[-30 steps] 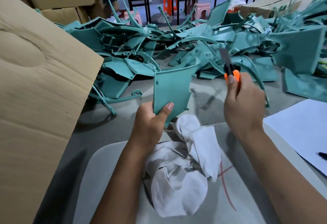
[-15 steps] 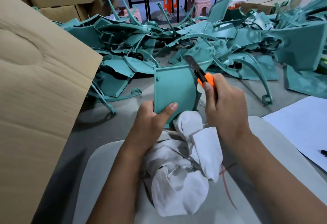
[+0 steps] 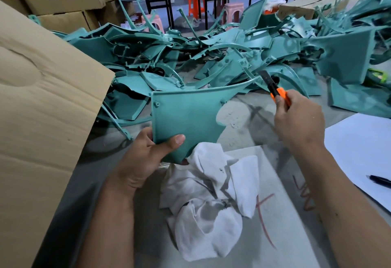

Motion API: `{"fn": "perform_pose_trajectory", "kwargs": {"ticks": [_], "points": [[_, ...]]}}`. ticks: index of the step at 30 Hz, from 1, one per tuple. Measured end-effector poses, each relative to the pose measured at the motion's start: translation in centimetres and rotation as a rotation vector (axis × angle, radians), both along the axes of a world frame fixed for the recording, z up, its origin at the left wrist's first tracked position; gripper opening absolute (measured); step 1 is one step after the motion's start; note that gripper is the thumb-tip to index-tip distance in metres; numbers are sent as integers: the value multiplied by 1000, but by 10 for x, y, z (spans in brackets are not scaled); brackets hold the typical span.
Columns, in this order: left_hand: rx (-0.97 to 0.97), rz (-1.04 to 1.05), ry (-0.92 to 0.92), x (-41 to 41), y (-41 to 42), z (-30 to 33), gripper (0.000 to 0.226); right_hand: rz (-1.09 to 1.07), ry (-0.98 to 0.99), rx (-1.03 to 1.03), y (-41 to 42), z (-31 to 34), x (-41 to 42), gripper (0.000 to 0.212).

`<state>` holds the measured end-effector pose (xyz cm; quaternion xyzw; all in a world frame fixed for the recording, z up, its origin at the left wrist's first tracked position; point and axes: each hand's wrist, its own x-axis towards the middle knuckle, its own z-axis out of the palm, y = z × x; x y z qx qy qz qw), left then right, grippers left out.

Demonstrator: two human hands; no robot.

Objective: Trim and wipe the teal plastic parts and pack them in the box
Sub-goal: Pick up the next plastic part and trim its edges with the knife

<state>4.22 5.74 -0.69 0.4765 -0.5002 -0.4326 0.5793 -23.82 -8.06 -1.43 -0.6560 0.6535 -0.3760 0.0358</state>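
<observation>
1. Head view: teal panel [image 3: 186,117] upright above the tabletop [image 3: 243,123], lower corner pinched by left hand [image 3: 146,157], thumb across its face.
2. Right hand [image 3: 300,119] fingers clamped on orange knife [image 3: 275,89], blade near the panel's thin upper tip.
3. Risks: blade slipping off that springy tip toward the left hand; one-corner hold letting the panel twist; gouging the edge.
4. White rag [image 3: 211,200] below, cardboard box flap [image 3: 42,119] left.

My left hand [image 3: 146,159] sits low and central, thumb laid flat across the front and fingers curled behind what it grips, forearm running down to the lower left. My right hand [image 3: 298,119] is raised higher and to the right, fingers wrapped in a fist-like grip, index finger extended forward, forearm angling to the lower right.
</observation>
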Motion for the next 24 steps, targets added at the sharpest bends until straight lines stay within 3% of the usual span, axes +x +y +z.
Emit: {"fn": "perform_pose_trajectory", "kwargs": {"ticks": [3, 5, 7, 12, 18, 20, 21, 24], "points": [[29, 52, 53, 12, 0, -4, 39, -64, -2, 45, -1, -1, -5, 26], [21, 95, -17, 16, -1, -4, 32, -63, -100, -42, 2, 2, -1, 27], [29, 112, -58, 15, -3, -3, 21, 31, -153, -149, 6, 5, 7, 26], [65, 78, -77, 13, -4, -4, 29, 368, -63, -206, 16, 2, 28, 28], [62, 10, 97, 24, 1, -7, 56, 98, -81, -90, -2, -2, 5, 32], [27, 40, 202, 21, -1, -5, 42, 34, -115, -47, -3, -1, -1, 33], [10, 86, 270, 19, -4, -5, 33, 74, -228, -38, -2, 0, 1, 32], [-15, 191, 580, 1, -14, 1, 31, 418, -890, 79, 18, 15, 19, 31]]}}
